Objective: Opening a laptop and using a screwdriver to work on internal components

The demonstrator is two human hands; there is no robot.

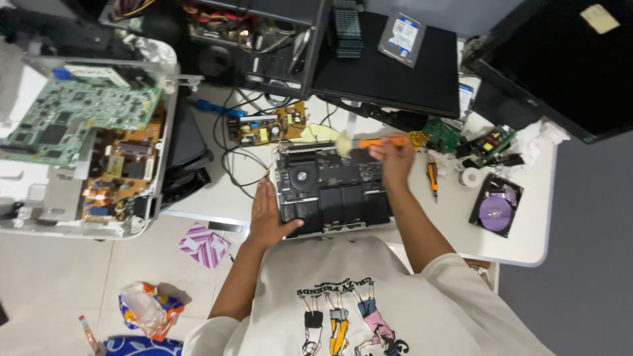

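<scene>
Cluttered with circuit boards, the white table [461, 227] is carrying an opened laptop [331, 190] near its front edge. The person's left hand [269, 216] is lying flat and open on the laptop's left side, while the right hand [394, 158] is gripping an orange-handled brush [369, 142] over its upper edge, beside an orange screwdriver [432, 179].

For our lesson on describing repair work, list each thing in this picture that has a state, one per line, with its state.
Laptop: bottom cover off, insides showing.
Brush: held over the laptop, bristles to the left.
Right hand: closed on the brush.
Left hand: flat on the laptop's left edge.
Hard drive: opened, platter bare.
Screwdriver: lying on the table.
</scene>
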